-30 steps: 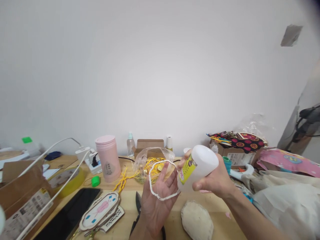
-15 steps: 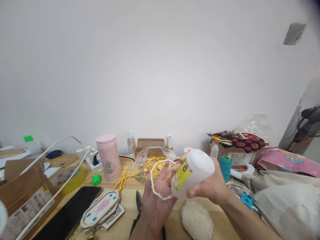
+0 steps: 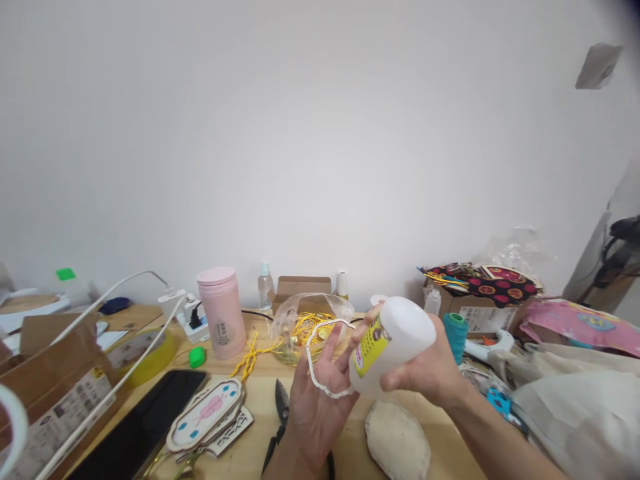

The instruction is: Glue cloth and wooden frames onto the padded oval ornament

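Note:
My right hand point(image 3: 429, 377) is wrapped around a white plastic bottle point(image 3: 395, 343) with a yellow label, probably glue. The bottle is tilted, its base up toward me and its tip pointing down and away, hidden behind it. Palm up, my left hand point(image 3: 323, 407) supports a thin white scalloped frame point(image 3: 311, 357) at its edge; the palm shows through the frame's opening. The bottle covers the right part of the frame. Below the bottle a cream-coloured padded oval point(image 3: 397, 440) lies on the table. Dark-handled scissors point(image 3: 281, 403) lie partly under my left forearm.
Left of my hands are stacked decorated plaques point(image 3: 205, 413), a phone point(image 3: 145, 427), a green cap point(image 3: 197, 357) and a pink tumbler point(image 3: 221, 317). Behind stands a clear bag of yellow cords point(image 3: 313, 327). To the right are a teal thread spool point(image 3: 455, 337) and cream cloth point(image 3: 575, 407).
The whole view has shifted slightly, so things appear a little farther right. Both hands keep the bottle and frame in nearly the same pose.

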`<state>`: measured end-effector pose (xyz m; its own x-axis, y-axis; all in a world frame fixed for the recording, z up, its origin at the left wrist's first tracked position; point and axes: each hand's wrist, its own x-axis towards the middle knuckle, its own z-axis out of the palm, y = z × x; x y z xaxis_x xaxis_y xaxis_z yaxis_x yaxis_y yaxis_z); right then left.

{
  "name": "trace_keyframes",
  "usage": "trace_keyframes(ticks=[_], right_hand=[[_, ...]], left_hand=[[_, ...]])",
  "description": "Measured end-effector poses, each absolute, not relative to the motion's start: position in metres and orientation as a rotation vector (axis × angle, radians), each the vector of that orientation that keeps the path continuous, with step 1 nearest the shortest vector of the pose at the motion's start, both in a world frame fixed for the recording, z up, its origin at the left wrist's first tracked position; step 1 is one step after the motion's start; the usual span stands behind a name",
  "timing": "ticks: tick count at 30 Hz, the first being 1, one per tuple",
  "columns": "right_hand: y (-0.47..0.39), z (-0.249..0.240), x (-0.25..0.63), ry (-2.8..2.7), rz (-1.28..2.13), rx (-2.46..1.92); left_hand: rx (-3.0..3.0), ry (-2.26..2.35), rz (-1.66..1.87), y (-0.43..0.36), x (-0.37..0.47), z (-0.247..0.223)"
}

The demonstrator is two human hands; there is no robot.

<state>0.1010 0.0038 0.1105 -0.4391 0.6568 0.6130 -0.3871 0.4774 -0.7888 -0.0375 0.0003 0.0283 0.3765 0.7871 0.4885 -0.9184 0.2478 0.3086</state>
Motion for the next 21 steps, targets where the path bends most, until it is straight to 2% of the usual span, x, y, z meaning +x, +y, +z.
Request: trace_keyframes(ticks=[21], right_hand=[[-0.0030,0.1084,0.0929,-1.638,1.218,-0.247]], left_hand=[[0.649,-0.372,1.170,-0.0036,-0.0325,0.0359]])
